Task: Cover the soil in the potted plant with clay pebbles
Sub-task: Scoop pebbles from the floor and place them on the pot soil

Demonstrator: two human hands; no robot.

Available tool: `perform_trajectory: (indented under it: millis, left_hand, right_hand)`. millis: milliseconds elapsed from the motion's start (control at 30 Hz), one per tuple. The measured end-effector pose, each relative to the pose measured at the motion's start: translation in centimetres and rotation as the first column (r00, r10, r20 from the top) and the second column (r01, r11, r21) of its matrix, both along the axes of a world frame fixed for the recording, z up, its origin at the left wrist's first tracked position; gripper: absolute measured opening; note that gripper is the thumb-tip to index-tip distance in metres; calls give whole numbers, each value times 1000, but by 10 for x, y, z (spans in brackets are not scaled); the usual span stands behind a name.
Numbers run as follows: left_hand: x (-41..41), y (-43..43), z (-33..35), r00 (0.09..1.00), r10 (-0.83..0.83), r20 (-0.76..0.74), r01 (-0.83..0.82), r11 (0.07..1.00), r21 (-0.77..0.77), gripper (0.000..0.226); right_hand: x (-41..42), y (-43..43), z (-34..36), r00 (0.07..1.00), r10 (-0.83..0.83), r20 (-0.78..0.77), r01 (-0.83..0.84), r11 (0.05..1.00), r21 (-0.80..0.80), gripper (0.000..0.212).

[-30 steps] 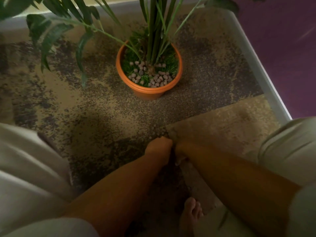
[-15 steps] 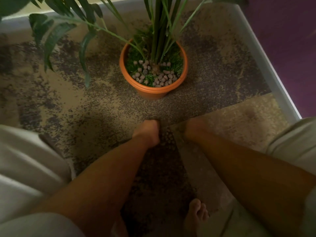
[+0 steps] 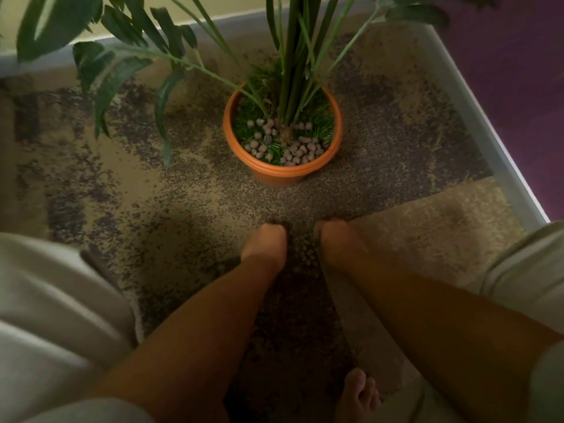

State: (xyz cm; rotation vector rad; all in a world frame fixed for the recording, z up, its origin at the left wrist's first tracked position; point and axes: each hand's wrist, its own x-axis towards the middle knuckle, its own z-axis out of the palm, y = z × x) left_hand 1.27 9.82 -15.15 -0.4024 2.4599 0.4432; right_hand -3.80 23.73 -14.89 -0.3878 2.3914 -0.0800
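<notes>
An orange pot (image 3: pixel 283 174) stands on the carpet and holds a tall green plant (image 3: pixel 290 71). Grey-brown clay pebbles (image 3: pixel 294 148) lie over the front half of the pot's surface, with green growth showing behind them. Closer to me, a small heap of loose pebbles (image 3: pixel 305 254) lies between my hands. My left hand (image 3: pixel 265 242) is at the heap's left side and my right hand (image 3: pixel 332 236) at its right. Both have their fingers curled down and away from me. What the fingers hold is hidden.
A tan mat or bag (image 3: pixel 427 227) lies right of my right hand. A pale skirting edge (image 3: pixel 488 141) borders the carpet at the right, with purple floor beyond. Leaves (image 3: pixel 116 74) overhang the upper left. My bare foot (image 3: pixel 357 398) and my knees frame the bottom.
My hands were pressed together a second ago. They have since moved apart and forward toward the pot, uncovering the pebbles between them.
</notes>
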Motion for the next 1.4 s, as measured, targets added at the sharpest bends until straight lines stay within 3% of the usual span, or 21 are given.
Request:
perform_trajectory:
  millis: [167, 367, 467, 533, 633, 700, 767, 833, 967, 1067, 1167, 1300, 1400]
  left_hand:
    - [-1, 1, 4, 999, 46, 23, -46, 999, 12, 28]
    - [-16, -4, 24, 997, 24, 68, -30, 996, 85, 22]
    - [-32, -10, 52, 995, -56, 83, 47, 994, 98, 25]
    - [-41, -16, 72, 991, -41, 126, 14, 977, 211, 27]
    - [-48, -26, 102, 982, 134, 136, -180, 885, 429, 19]
    - [-53, -35, 121, 923, 382, 54, -350, 770, 534, 7]
    - [-60, -46, 133, 762, 646, 32, -512, 571, 642, 16]
    - [-67, -57, 137, 614, 789, 19, -576, 431, 695, 21]
    - [-74, -69, 134, 449, 892, 57, -633, 272, 725, 25]
    - [-79, -67, 132, 424, 902, 86, -638, 230, 735, 23]
    - [-82, -60, 134, 441, 889, 126, -609, 193, 770, 6]
    - [-83, -55, 139, 407, 896, 176, -581, 105, 807, 32]
    - [-84, -57, 141, 413, 885, 216, -588, 78, 805, 52]
  right_hand:
    - [0, -2, 1, 999, -38, -9, 38, 999, 38, 32]
    - [-29, -19, 27, 976, -170, 139, 160, 984, 75, 31]
    - [-49, -20, 59, 966, -201, 162, 213, 975, -57, 26]
    - [-65, -18, 80, 934, -272, 229, 318, 928, -195, 14]
    - [-91, -15, 108, 802, -461, 379, 593, 687, -420, 18]
    - [-105, -12, 116, 737, -515, 438, 675, 532, -510, 14]
    - [-115, -10, 118, 649, -550, 526, 754, 372, -541, 12]
    - [-122, -14, 118, 575, -572, 585, 803, 258, -537, 11]
    - [-123, -29, 112, 527, -598, 604, 826, 194, -529, 13]
    - [-120, -34, 109, 496, -619, 608, 837, 155, -525, 13]
    - [-120, -34, 110, 460, -635, 621, 850, 115, -513, 12]
    - [-119, -35, 116, 434, -603, 669, 873, 98, -478, 5]
    - [-119, -34, 118, 434, -592, 679, 873, 93, -478, 30]
